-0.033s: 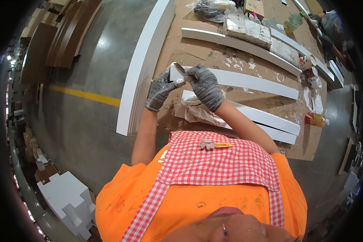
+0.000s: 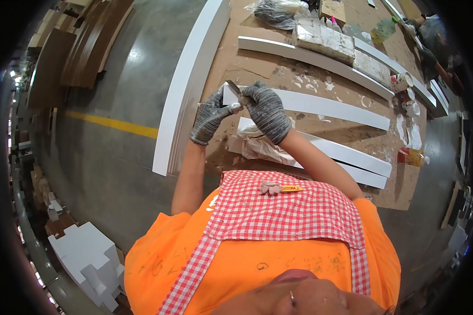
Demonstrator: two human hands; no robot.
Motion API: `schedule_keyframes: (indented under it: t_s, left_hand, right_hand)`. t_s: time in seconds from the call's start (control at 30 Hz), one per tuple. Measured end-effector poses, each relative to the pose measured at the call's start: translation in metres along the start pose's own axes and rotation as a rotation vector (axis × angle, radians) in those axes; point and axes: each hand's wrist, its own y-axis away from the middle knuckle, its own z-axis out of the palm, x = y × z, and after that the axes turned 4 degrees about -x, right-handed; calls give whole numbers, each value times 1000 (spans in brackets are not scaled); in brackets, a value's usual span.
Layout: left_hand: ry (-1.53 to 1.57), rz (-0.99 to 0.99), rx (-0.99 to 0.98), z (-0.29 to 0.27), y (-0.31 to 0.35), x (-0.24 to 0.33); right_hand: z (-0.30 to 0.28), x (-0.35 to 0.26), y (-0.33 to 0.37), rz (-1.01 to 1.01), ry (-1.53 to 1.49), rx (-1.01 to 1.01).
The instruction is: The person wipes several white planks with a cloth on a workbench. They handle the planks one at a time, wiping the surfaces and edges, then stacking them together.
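My right hand, in a grey knit glove, is closed round a putty knife; its metal blade points up and left, at the left end of a white board. My fingers hide most of its handle. My left hand, in a matching glove, is closed on that board end from the left, with white smears on the thumb and fingers. The board reaches right across the worktable. Just below my right hand lies crumpled pale paper or plastic, over more white boards.
A long white panel runs along the table's left edge. Another white strip, a paint-spattered block, small tubs and a bottle with amber liquid lie farther off. A co-worker's gloved hand shows at upper right.
The putty knife's blade has turned slightly at the board end, showing a narrower face. Both hands stay almost where they were.
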Motion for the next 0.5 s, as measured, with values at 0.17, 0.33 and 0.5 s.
schedule_keyframes:
  t_s: [0.17, 0.33, 0.5]
  left_hand:
    - [44, 71, 16, 3, 4, 3]
    - [-151, 74, -38, -9, -2, -11]
    - [48, 89, -65, -2, -4, -12]
  right_hand:
    - [-5, 13, -8, 52, -47, 77]
    - [17, -19, -3, -84, -23, -29]
    - [17, -6, -12, 16, 32, 15]
